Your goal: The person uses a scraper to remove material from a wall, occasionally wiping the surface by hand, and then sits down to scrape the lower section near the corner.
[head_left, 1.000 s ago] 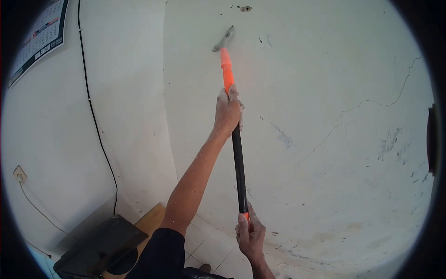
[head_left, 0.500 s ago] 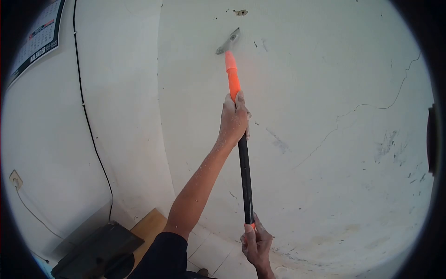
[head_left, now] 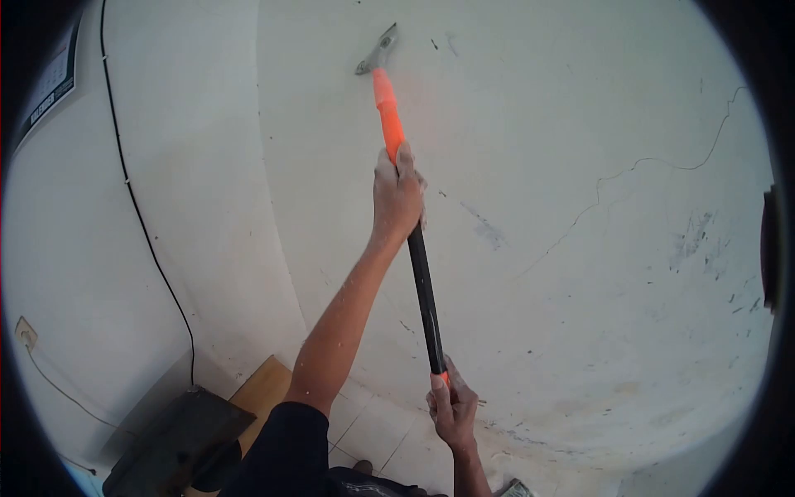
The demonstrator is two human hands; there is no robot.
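A long-handled scraper [head_left: 423, 286] with a black pole and an orange upper grip leans up against the pale wall [head_left: 538, 108]. Its grey scraper head [head_left: 378, 51] lies close against the wall surface near the top of the view. My left hand [head_left: 398, 192], dusted with white powder, is wrapped round the pole just under the orange grip, thumb pointing up along it. Lower down, my right hand [head_left: 454, 407] grips the orange bottom end of the pole. White specks dot my left forearm.
A thin crack [head_left: 598, 186] and dark scuffs mark the wall. At left hang a calendar [head_left: 54, 91] and a black cable [head_left: 142, 219], above a socket with a plug [head_left: 26, 333]. Below stand a dark object [head_left: 170, 439] and a wooden board [head_left: 263, 388], beside the tiled floor [head_left: 389, 431].
My view has shifted down and slightly right, so the hole in the wall is out of sight. Relative to the wall marks, the scraper head sits slightly lower and further left. Both hands keep their grip.
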